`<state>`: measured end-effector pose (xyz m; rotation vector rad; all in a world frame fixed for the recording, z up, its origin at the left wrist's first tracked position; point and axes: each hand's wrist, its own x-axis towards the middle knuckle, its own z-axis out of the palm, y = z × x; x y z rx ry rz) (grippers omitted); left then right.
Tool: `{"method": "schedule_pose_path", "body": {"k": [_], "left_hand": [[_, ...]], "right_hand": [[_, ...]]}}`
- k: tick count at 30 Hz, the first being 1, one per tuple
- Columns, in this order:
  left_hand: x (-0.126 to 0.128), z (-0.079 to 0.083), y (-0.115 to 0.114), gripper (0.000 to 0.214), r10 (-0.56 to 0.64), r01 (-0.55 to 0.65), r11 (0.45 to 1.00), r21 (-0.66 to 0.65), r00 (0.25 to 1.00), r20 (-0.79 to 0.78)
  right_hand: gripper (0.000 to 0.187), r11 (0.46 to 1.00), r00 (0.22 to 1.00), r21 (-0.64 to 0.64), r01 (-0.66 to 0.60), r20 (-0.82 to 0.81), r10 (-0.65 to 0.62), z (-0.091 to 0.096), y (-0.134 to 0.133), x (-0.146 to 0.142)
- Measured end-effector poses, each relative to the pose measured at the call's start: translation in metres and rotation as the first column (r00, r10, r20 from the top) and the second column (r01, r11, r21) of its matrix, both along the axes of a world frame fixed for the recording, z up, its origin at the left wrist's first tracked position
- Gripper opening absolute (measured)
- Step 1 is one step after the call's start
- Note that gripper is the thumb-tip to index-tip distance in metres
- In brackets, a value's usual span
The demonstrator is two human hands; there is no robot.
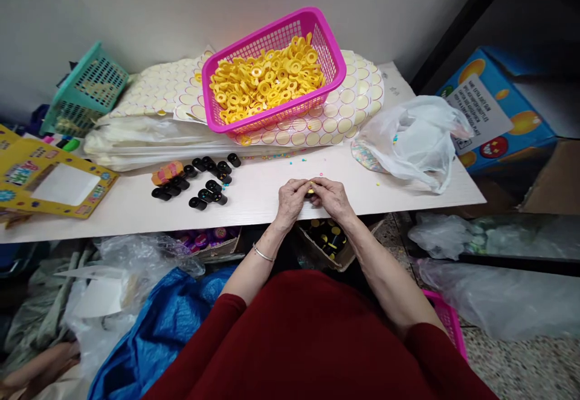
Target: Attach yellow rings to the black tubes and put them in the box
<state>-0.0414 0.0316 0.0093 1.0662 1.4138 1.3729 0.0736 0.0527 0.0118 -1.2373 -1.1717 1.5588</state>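
At the table's front edge, my left hand and my right hand meet, fingers closed around a small black piece with a yellow top. My fingers hide most of it. To the left lie several short black cylinders, a few with coloured beads in their open ends. An orange piece rests beside them. Behind my hands, a pink basket holds a heap of yellow ring-shaped plastic parts. Below my hands, a carton contains black pieces with yellow tops.
The pink basket stands on sheets printed with circles. Tiny coloured beads are scattered on the white table. A plastic bag with beads and a blue box are at right; yellow packaging and a teal basket at left.
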Motion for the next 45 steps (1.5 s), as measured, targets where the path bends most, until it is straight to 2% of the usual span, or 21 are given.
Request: {"method": "schedule_pose_path", "body": {"k": [4, 9, 13, 18, 24, 29, 33, 37, 42, 45], "left_hand": [[0.000, -0.003, 0.001, 0.016, 0.040, -0.036, 0.998, -0.049, 0.996, 0.082], [0.000, -0.004, 0.003, 0.025, 0.035, -0.011, 0.990, -0.140, 0.984, 0.173], [0.005, -0.003, 0.004, 0.033, 0.115, -0.086, 0.973, -0.214, 0.985, 0.126], [0.013, -0.004, 0.003, 0.031, 0.174, -0.168, 0.965, -0.200, 0.985, 0.010], [0.014, 0.001, 0.005, 0.029, 0.204, -0.187, 0.959, -0.214, 0.977, 0.058], [0.011, -0.002, 0.012, 0.030, 0.174, -0.166, 0.966, -0.196, 0.984, 0.023], [0.008, -0.005, 0.011, 0.034, 0.130, -0.114, 0.977, -0.180, 0.989, 0.077], [0.002, -0.001, 0.006, 0.044, 0.031, -0.014, 0.989, -0.149, 0.993, 0.115], [-0.007, 0.005, -0.008, 0.052, -0.223, 0.229, 0.971, -0.074, 0.971, 0.087], [-0.004, 0.012, -0.020, 0.055, -0.205, 0.205, 0.979, 0.009, 0.979, -0.003]], "right_hand": [[0.030, 0.992, 0.996, -0.108, 0.065, -0.058, -0.071, -0.002, -0.001, -0.008], [0.033, 0.988, 0.989, -0.069, 0.136, -0.039, -0.139, -0.003, -0.004, -0.017], [0.032, 0.980, 0.984, -0.089, 0.175, -0.021, -0.178, -0.003, -0.005, -0.022], [0.031, 0.975, 0.980, -0.110, 0.193, -0.030, -0.197, -0.005, -0.006, -0.024], [0.029, 0.973, 0.975, -0.087, 0.213, -0.041, -0.217, -0.004, -0.005, -0.022], [0.029, 0.966, 0.969, -0.098, 0.240, -0.028, -0.244, -0.010, -0.003, -0.027], [0.026, 0.967, 0.975, -0.127, 0.219, -0.017, -0.223, -0.012, -0.001, -0.029], [0.024, 0.981, 0.985, -0.119, 0.154, -0.059, -0.162, -0.002, 0.002, -0.025], [0.026, 0.981, 0.974, -0.076, 0.178, -0.127, -0.187, 0.014, -0.006, -0.014], [0.027, 0.990, 0.973, -0.054, 0.134, -0.182, -0.142, 0.025, -0.025, -0.002]]}}
